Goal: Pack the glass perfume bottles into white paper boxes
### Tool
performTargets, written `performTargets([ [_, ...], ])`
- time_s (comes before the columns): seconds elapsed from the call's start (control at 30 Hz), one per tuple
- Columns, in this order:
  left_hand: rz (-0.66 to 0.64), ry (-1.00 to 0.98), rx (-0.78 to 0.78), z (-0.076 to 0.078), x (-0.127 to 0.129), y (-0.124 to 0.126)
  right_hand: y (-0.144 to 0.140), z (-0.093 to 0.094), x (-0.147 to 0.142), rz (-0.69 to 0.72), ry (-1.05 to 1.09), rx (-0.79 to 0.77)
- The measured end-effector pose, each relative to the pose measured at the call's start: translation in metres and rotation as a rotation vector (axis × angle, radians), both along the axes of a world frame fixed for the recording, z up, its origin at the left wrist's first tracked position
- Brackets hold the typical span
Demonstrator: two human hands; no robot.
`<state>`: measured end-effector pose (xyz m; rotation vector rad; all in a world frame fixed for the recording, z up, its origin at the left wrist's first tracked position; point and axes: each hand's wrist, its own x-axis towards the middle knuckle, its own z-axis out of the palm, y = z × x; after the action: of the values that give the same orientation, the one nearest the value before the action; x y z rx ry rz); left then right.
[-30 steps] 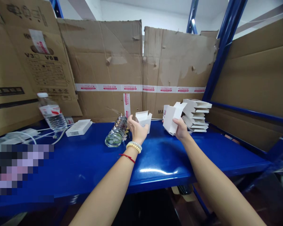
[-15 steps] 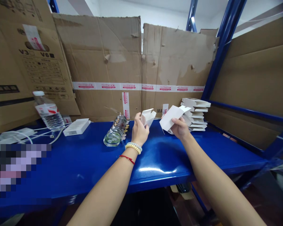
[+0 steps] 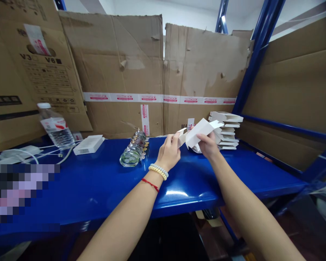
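Observation:
My left hand [image 3: 169, 151], with coiled bands and a red string on its wrist, is closed on a small folded white card piece [image 3: 182, 137]. Fingers partly cover that piece. My right hand [image 3: 208, 145] grips a white carton [image 3: 200, 131] that is tilted, with flaps standing out at its right end. The card piece is close to the carton's left end; whether they touch, I cannot tell. Left of my hands, a row of clear glass bottles [image 3: 130, 156] with metallic fittings stands on the blue shelf [image 3: 97, 195].
Several white cartons [image 3: 228, 130] are stacked behind my right hand. At the left are a water bottle [image 3: 57, 128], a white box [image 3: 89, 145] and white cables [image 3: 67, 156]. Cardboard sheets [image 3: 119, 72] wall off the back; a blue post [image 3: 256, 54] rises at the right.
My left hand has moved right with the card piece, closing the gap to the carton. My right hand has stayed nearly in place, the carton slightly more tilted.

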<state>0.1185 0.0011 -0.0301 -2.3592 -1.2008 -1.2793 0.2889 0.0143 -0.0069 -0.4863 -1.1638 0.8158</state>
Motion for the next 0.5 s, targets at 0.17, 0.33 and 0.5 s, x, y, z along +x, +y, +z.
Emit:
performTargets([
  [0.17,-0.065,-0.073,-0.047,-0.005,0.004,0.002,0.004,-0.003,-0.004,-0.183,-0.104,0.015],
  [0.33,-0.147,-0.151,-0.135,-0.011,0.004,0.007,0.007,-0.005,-0.005,-0.233,-0.121,-0.009],
  [0.5,-0.133,-0.179,-0.214,-0.011,0.005,0.007,0.008,-0.007,-0.009,-0.247,-0.101,-0.039],
])
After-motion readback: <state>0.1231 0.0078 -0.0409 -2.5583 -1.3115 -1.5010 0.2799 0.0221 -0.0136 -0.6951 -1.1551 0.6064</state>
